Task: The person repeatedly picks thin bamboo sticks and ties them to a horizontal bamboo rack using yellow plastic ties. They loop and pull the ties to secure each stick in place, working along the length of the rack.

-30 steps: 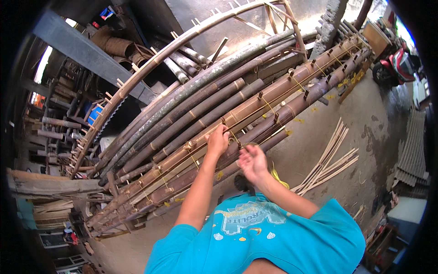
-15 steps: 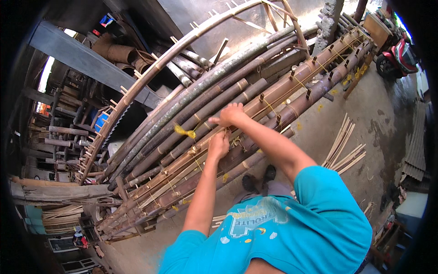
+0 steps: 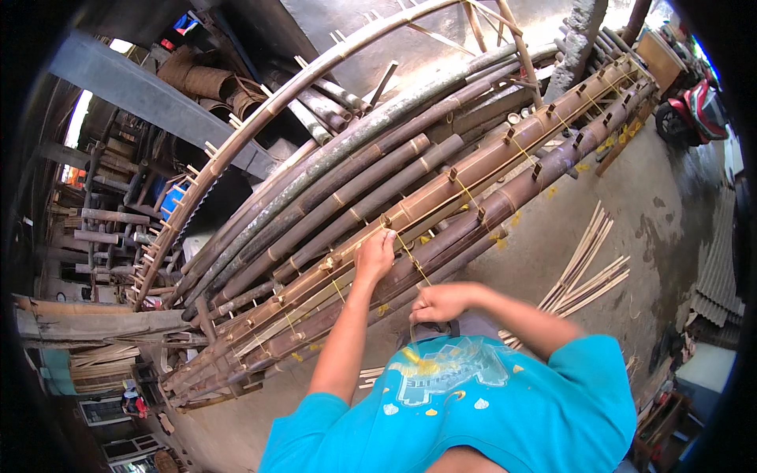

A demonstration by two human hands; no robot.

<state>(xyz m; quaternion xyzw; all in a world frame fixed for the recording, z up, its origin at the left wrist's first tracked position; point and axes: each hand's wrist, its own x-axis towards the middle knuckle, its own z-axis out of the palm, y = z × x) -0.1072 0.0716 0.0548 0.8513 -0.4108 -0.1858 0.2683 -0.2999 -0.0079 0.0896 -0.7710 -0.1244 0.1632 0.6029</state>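
Observation:
Two long bamboo poles run side by side across the view, an upper brown one [image 3: 418,203] and a darker lower one [image 3: 506,201], both set with short upright pegs. A taut yellow string [image 3: 417,266] comes from a peg [image 3: 385,221] on the upper pole, over the lower pole, to my right hand [image 3: 438,303]. That hand is closed on the string in front of my shirt, and a blurred yellow bundle hangs below it. My left hand [image 3: 373,256] rests closed against the upper pole beside the peg; what its fingers hold is hidden.
Behind lie several thick bamboo poles [image 3: 363,189] and a curved bamboo frame [image 3: 236,154] with projecting pegs. Split bamboo strips [image 3: 582,256] lie on the concrete floor at right. A red motorbike [image 3: 702,114] stands at far right, near a rough post [image 3: 582,35].
My right hand has moved from above the upper pole down and toward my body, drawing the yellow string with its bundle. My left hand has stayed by the upper pole.

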